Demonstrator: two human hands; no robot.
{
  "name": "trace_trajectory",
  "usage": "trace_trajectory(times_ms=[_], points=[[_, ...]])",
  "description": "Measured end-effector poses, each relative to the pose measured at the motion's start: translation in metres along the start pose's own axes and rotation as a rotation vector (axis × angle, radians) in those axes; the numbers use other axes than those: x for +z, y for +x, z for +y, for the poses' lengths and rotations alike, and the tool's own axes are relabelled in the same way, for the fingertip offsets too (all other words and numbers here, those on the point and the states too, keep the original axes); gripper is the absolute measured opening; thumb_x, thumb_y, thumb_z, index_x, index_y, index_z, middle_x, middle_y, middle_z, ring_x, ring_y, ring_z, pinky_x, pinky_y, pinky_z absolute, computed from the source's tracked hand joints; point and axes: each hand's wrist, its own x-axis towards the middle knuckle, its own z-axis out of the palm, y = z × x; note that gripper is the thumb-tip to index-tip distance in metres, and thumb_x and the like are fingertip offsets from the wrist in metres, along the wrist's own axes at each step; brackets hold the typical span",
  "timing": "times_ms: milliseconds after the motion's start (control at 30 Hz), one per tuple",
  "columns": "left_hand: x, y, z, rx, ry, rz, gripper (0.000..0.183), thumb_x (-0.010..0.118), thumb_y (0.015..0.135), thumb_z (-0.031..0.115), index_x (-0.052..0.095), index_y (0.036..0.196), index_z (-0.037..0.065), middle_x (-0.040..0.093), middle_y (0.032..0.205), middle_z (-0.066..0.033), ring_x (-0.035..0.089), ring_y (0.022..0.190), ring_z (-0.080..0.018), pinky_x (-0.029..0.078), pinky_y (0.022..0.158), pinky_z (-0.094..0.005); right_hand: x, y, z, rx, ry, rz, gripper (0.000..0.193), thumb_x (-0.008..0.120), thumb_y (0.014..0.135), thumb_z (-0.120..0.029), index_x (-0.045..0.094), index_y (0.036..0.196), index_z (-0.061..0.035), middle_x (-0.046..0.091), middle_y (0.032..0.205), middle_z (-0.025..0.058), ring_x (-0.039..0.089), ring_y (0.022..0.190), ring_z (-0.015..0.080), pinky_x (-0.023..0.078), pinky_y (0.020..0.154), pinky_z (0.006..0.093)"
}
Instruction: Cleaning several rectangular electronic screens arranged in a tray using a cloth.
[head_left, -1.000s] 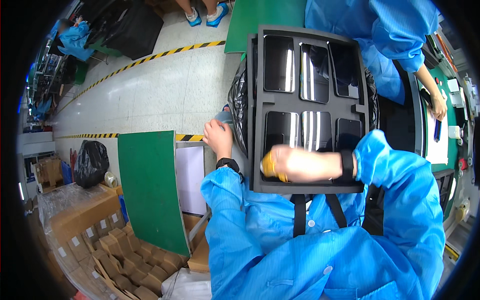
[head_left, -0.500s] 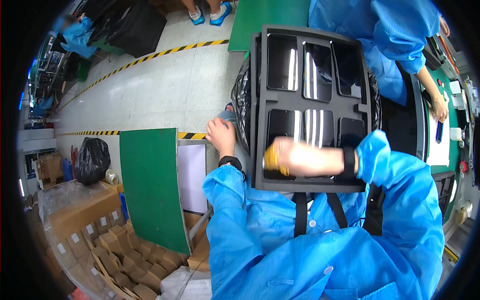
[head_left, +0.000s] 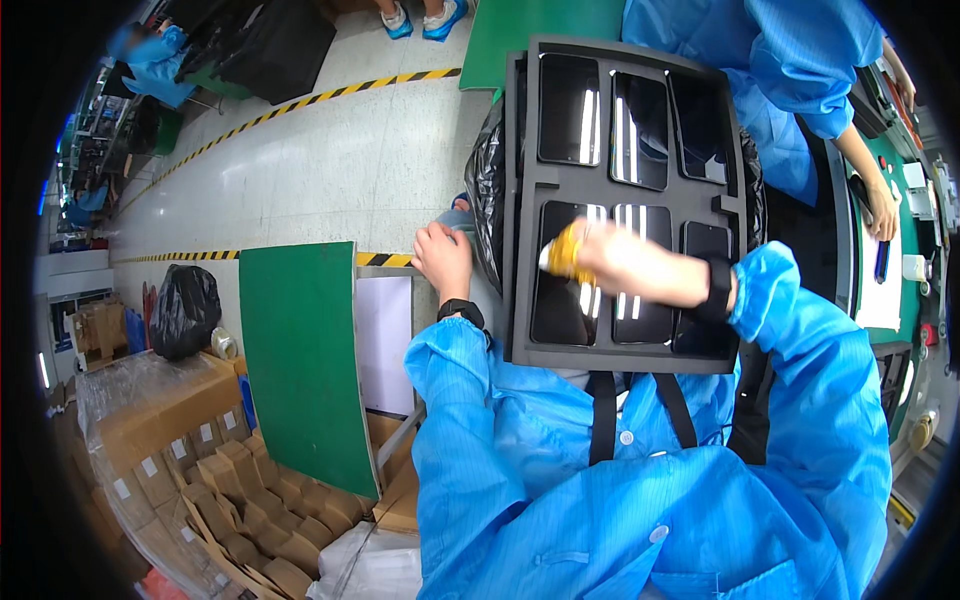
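A dark foam tray (head_left: 622,195) lies in front of me with several black glossy phones (head_left: 568,110) in its slots. My right hand (head_left: 625,262), blurred by motion, reaches across the near row from the right. Its fingers are closed round a yellow thing (head_left: 566,252) with a white end, whose kind I cannot make out. That thing is over the near left phone (head_left: 566,318); whether they touch is unclear. My left hand (head_left: 442,255) rests left of the tray by a grey trouser leg, fingers loosely bent and apart, with nothing visible in it.
A green board (head_left: 305,370) stands left of my left arm, above a carton (head_left: 165,405) of brown cardboard inserts. Black plastic (head_left: 487,185) hangs along the tray's left side. At the far right, a co-worker's hand (head_left: 882,212) is over a green-topped bench with a dark slim object.
My right hand has moved away from me across the near row with the yellow thing, baring more of the near left phone. The whole view has shifted slightly; my left hand stays put.
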Motion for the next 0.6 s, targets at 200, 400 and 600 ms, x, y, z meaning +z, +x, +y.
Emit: trace_trajectory(times_ms=[200,400,600], points=[[-0.003,0.008,0.006,-0.016,-0.007,0.0,0.016,0.056,0.077,0.025,0.054,0.085,0.012,0.053,0.095,-0.0091,0.05,0.098,-0.0307,0.037,0.082,-0.0466,0.008,-0.003,-0.038,0.051,0.143,-0.069,0.017,0.063,0.064,0.001,0.062,0.081,0.0006,0.059,0.078,0.017,0.059,0.079,0.034,0.05,0.074,0.0392],[-0.004,0.005,0.001,-0.01,-0.001,0.001,0.015,0.056,0.077,0.025,0.054,0.084,0.012,0.053,0.095,-0.0093,0.05,0.098,-0.0308,0.037,0.082,-0.047,0.011,-0.02,-0.059,0.134,0.377,-0.257,0.022,0.063,0.071,0.002,0.057,0.092,0.0028,0.06,0.084,0.0167,0.057,0.087,0.0327,0.05,0.079,0.0375],[-0.002,0.005,0.002,-0.004,0.026,0.01,0.016,0.059,0.076,0.024,0.054,0.086,0.011,0.052,0.094,-0.0098,0.051,0.095,-0.0301,0.037,0.081,-0.0457,-0.001,-0.042,-0.049,0.076,0.368,-0.331,0.021,0.063,0.071,0.001,0.056,0.091,0.0022,0.06,0.085,0.0165,0.057,0.087,0.0334,0.05,0.079,0.0378]])
